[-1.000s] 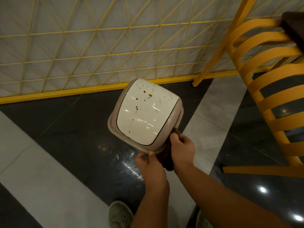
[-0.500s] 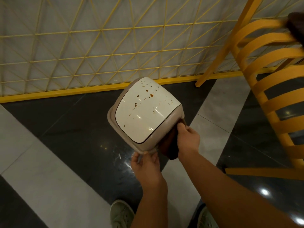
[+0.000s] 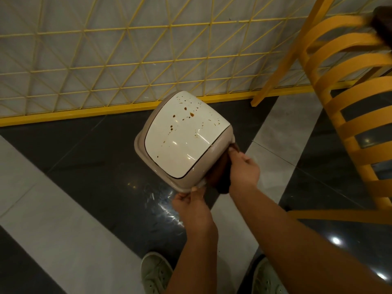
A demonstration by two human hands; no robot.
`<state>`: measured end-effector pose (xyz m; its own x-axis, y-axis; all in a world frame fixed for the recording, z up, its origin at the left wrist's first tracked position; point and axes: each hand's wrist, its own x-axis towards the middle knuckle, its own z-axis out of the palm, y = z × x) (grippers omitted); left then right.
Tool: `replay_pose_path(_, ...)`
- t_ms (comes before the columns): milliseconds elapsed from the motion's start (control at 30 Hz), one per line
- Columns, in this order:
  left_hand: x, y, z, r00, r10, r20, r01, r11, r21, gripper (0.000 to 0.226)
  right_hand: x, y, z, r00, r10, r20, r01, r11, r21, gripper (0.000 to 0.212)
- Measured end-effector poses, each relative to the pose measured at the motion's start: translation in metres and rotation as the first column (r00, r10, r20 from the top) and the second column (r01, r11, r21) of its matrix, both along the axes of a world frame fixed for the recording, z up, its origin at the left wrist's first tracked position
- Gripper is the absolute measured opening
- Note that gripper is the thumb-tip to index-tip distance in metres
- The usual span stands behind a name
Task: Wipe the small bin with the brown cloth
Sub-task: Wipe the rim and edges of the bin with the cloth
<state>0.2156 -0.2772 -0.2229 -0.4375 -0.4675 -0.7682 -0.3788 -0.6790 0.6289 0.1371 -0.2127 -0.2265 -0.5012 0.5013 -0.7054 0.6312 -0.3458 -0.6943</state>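
Centrally in the frame, the small bin [image 3: 184, 139] is held tilted above the floor [image 3: 84, 158]; the left hand [image 3: 192, 205] grips its lower rim, while the right hand [image 3: 244, 169] presses the brown cloth [image 3: 220, 177] against its right side.

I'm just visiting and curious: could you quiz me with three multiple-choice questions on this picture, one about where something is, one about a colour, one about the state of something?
1. Where is the dark brown cloth?
A. Draped over the chair
B. Pressed against the side of the small beige plastic bin
C. Lying on the floor

2. What colour is the slatted chair on the right?
A. Yellow
B. Blue
C. White

3. What state is the bin's glossy white lid in?
A. Spotless
B. Cracked in two
C. Spattered with brown spots

Answers:
1. B, the right hand holds the cloth against the bin's side while the left hand grips the rim.
2. A, its curved slats are yellow.
3. C, brown specks dot the lid's surface.
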Motion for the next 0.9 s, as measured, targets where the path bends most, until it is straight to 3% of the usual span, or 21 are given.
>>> replay_pose_path(100,-0.001,0.000,0.000,1.000,-0.007,0.014,0.006,0.999,0.040,0.031,-0.013,0.006,0.005,0.999,-0.023,-0.035,0.024,0.999,0.041,0.022)
replay_pose_path(200,0.000,0.000,-0.006,0.999,-0.040,0.016,0.040,0.999,0.014,0.020,0.023,-0.009,0.003,0.978,0.203,-0.054,-0.190,0.966,0.177,0.012)
replay_pose_path(300,0.004,-0.003,-0.005,0.999,-0.046,0.017,0.045,0.997,0.056,0.021,0.057,-0.009,0.005,0.905,0.425,-0.015,-0.417,0.894,0.165,0.009)
replay_pose_path(433,0.005,-0.014,0.002,1.000,-0.008,-0.029,0.012,0.990,0.142,0.023,0.033,0.028,0.018,0.974,0.209,0.090,-0.213,0.976,0.036,0.007)
replay_pose_path(500,0.004,-0.019,0.006,1.000,0.020,-0.020,-0.017,0.989,0.148,0.031,0.018,0.040,0.025,0.980,0.177,0.095,-0.181,0.983,0.034,0.007)
replay_pose_path(633,0.002,-0.025,0.009,0.999,0.045,-0.031,-0.042,0.996,0.076,0.028,-0.008,0.036,0.023,0.974,0.225,0.001,-0.224,0.971,0.088,0.003)
replay_pose_path(733,0.002,-0.025,0.008,0.998,0.001,-0.065,0.003,0.998,0.062,0.030,-0.022,0.029,0.009,0.971,0.240,-0.021,-0.232,0.956,0.181,0.024)
replay_pose_path(800,0.002,-0.025,0.007,0.997,-0.030,-0.073,0.034,0.998,0.052,0.034,-0.026,0.027,0.004,0.965,0.261,-0.032,-0.242,0.929,0.280,0.022)
replay_pose_path(900,0.000,-0.024,0.003,0.994,-0.057,-0.088,0.060,0.998,0.029,0.043,-0.015,0.019,0.006,0.914,0.397,-0.085,-0.335,0.856,0.393,0.020)
